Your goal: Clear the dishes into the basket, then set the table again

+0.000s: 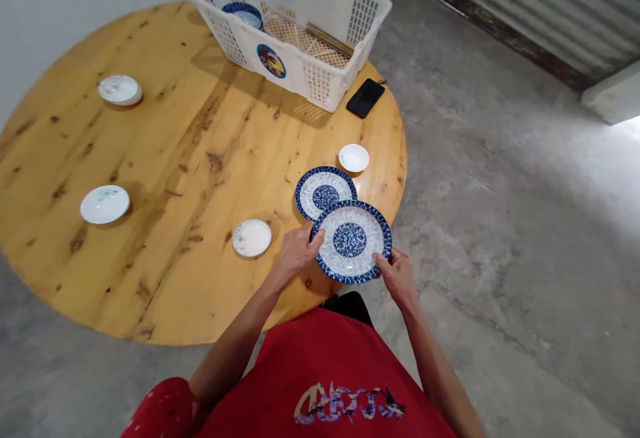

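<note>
Between my two hands is a blue-and-white patterned plate [351, 239], held up close to the table's near right edge. My left hand [299, 249] grips its left rim with the thumb on top. On the right rim, my right hand [397, 274] is closed with its thumb over the plate and its fingers underneath. Just beyond lies a second blue-rimmed plate [320, 191] on the table, its near edge partly covered by the held one. A small white bowl [354, 157] sits past that plate. Left of my left hand is a small white dish [252, 238].
The round wooden table [165, 225] carries a white plastic basket [300, 68] at the back, with blue-patterned bowls [245, 15] and chopsticks [330, 39] inside. A black phone [365, 98] lies by its corner. Farther left are a white dish [105, 204] and stacked small dishes [120, 90].
</note>
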The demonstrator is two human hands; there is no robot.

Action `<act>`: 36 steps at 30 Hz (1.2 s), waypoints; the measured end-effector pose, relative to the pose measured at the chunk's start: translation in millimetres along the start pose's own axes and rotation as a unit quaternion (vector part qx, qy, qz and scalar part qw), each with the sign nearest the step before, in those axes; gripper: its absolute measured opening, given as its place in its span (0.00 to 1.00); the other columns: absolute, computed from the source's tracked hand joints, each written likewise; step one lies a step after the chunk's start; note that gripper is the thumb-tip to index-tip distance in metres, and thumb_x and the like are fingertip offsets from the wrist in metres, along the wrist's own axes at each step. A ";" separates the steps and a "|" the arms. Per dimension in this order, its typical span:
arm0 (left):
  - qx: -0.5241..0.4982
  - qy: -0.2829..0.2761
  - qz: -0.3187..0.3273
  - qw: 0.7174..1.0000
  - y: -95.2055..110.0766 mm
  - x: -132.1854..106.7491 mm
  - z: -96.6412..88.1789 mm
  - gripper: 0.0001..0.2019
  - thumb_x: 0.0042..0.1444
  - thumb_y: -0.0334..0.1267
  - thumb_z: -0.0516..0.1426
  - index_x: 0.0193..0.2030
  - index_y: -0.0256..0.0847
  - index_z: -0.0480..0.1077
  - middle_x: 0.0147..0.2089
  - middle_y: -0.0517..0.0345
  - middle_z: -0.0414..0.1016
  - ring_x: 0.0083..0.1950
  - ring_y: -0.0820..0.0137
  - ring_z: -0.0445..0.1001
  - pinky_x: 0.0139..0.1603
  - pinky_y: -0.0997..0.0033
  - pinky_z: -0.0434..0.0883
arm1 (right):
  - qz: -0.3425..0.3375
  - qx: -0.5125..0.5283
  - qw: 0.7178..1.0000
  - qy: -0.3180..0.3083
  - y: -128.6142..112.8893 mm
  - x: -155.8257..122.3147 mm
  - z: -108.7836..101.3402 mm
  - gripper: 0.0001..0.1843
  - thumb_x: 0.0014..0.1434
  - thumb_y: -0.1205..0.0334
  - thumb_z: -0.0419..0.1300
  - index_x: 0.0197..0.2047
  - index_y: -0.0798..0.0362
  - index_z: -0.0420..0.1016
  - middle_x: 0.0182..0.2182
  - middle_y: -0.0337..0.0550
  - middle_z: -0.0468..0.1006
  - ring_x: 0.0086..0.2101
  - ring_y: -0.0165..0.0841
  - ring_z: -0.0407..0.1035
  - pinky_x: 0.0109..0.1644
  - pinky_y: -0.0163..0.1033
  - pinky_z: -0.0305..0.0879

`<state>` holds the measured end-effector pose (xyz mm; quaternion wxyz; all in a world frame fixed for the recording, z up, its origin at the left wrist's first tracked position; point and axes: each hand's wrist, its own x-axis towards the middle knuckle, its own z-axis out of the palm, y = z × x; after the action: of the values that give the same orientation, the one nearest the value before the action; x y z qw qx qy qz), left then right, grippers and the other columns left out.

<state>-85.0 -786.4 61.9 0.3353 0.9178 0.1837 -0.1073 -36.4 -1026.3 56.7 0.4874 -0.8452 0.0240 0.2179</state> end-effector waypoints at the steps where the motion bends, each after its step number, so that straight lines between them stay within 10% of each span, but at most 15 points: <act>1: 0.006 0.004 -0.007 1.000 -0.3 7.3 -4.8 0.16 0.67 0.46 0.46 0.39 0.40 0.70 0.31 0.54 0.75 0.34 0.65 0.73 0.36 0.70 0.60 | -0.009 -0.004 1.000 -0.006 -4.9 12.1 1.0 0.18 0.51 0.45 0.57 0.24 0.52 0.67 0.18 0.38 0.68 0.21 0.31 0.64 0.22 0.33 0.61; 18: 0.067 0.010 -0.148 0.987 -13.1 80.7 -31.6 0.18 0.66 0.44 0.45 0.46 0.37 0.73 0.42 0.44 0.81 0.44 0.57 0.78 0.42 0.67 0.64 | -0.177 -0.235 0.939 -0.178 -58.3 166.6 18.1 0.15 0.55 0.53 0.53 0.21 0.51 0.62 0.17 0.40 0.70 0.23 0.32 0.65 0.27 0.34 0.56; 30: 0.172 -0.059 -0.201 0.963 -17.9 100.3 -35.6 0.25 0.67 0.49 0.43 0.52 0.32 0.73 0.49 0.34 0.80 0.51 0.49 0.77 0.47 0.59 0.69 | -0.216 -0.518 0.794 -0.235 -81.0 197.9 20.2 0.23 0.65 0.49 0.52 0.40 0.61 0.77 0.37 0.59 0.82 0.38 0.46 0.76 0.36 0.38 0.58; 36: 0.184 -0.062 -0.193 0.962 -18.7 100.7 -40.9 0.26 0.67 0.49 0.43 0.51 0.32 0.74 0.47 0.32 0.80 0.51 0.47 0.78 0.48 0.57 0.69 | -0.205 -0.547 0.768 -0.263 -89.2 199.6 23.2 0.25 0.66 0.47 0.51 0.43 0.61 0.78 0.40 0.63 0.82 0.41 0.47 0.77 0.39 0.39 0.61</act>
<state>1.9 -719.7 49.7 0.1446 0.9021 0.3139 -0.2583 158.6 -926.0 41.1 -0.0367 -0.8633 -0.4024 0.3024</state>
